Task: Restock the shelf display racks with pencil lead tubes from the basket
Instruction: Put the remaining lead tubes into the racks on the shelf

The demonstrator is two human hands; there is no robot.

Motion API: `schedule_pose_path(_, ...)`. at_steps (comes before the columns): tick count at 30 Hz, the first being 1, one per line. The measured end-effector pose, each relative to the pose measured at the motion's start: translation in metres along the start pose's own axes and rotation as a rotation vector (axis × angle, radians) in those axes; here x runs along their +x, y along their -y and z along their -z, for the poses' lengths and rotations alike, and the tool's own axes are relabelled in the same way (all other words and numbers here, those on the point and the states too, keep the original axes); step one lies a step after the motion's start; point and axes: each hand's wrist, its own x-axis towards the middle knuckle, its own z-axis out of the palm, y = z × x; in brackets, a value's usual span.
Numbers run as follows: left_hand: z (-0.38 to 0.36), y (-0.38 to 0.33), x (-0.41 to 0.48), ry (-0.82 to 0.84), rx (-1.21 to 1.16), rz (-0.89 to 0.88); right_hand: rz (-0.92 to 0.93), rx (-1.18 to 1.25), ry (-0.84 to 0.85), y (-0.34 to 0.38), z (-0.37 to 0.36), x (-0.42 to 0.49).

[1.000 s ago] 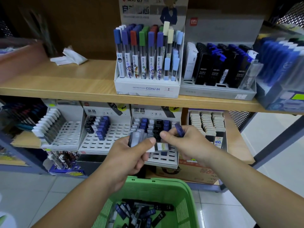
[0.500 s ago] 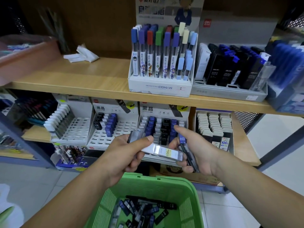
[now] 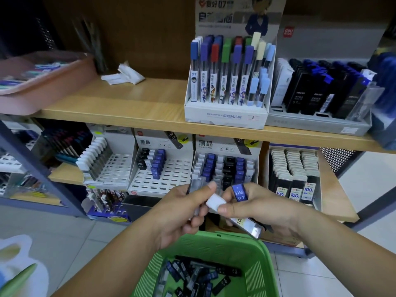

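Two tubes [image 3: 240,192] are pinched in the right hand [image 3: 267,211], more gripped in the left hand [image 3: 182,213], likely being sorted for the racks [image 3: 167,176].

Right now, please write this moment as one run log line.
left hand: grips clear tubes | right hand: holds white-capped tube, blue-capped tube | green basket: loose tubes inside

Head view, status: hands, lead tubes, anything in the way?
Left hand gripping clear tubes. Right hand gripping white-capped tube and blue-capped tube. Nothing between hands and rack.
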Motion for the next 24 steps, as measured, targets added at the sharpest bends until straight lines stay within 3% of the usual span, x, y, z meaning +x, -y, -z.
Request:
schedule_pose_path(4,0.006,0.004,0.0,-0.047,-0.042,0.038,-0.125,0.297,-0.118,0.007,-0.004,0.003)
schedule_pose_path(8,-0.005,0.015,-0.002,-0.075,-0.039,0.027,-0.129,0.576,-0.088,0.009,-0.006,0.005)
schedule_pose_path(14,-0.026,0.025,-0.006,-0.09,0.011,-0.059,-0.083,0.749,-0.186,0.016,-0.013,0.011)
schedule_pose_path(21,-0.021,0.015,-0.013,-0.199,0.001,-0.202,0.0,0.514,-0.386,0.025,-0.031,0.018)
schedule_pose_path(24,-0.002,0.013,-0.021,-0.251,0.082,-0.211,0.071,0.486,-0.398,0.038,-0.05,0.027)
